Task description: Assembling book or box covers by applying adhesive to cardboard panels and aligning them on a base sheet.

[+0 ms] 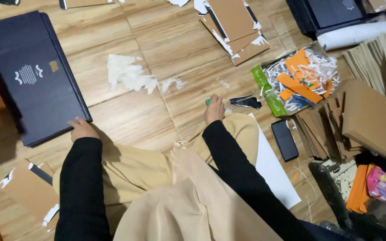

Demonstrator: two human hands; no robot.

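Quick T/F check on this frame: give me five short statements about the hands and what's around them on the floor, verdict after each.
1. The left hand rests at the corner of the flat dark navy folded box stack. True.
2. The right hand holds the black rectangular phone. False: the phone lies on the floor apart from it; the hand is over a small green object.
3. The wooden plank floor carries torn white paper scraps. True.
4. The stack of brown cardboard sheets lies to the person's left. False: it lies to their right.
5. Both sleeves are white. False: both are black.
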